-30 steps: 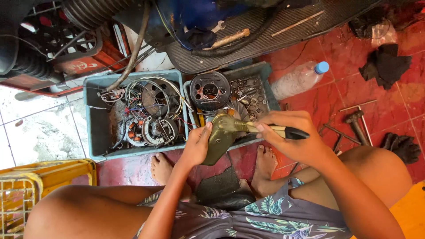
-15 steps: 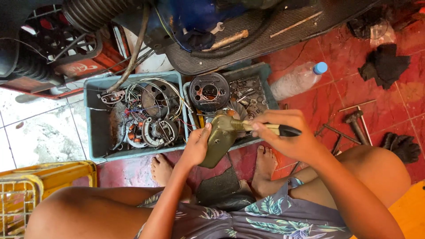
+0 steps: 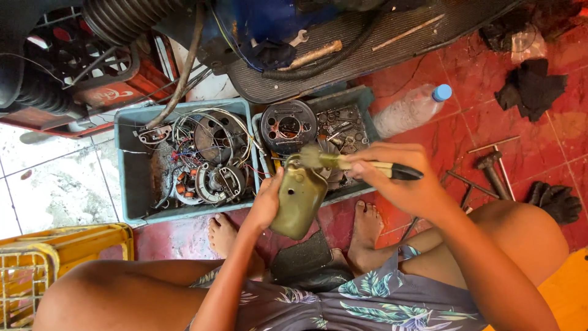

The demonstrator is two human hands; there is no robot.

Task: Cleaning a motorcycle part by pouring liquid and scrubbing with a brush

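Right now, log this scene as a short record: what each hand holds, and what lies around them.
left hand: grips an olive-green metal cover, held upright above the floor
right hand: shut on a brush with a black handle, bristles at the cover's top edge
left bin: blue-grey, holds coils, wires and round engine parts
right bin: same colour, holds a black round part and small hardware
floor: red tiles, with a plastic bottle, metal tools and dark rags
lower left: yellow crate
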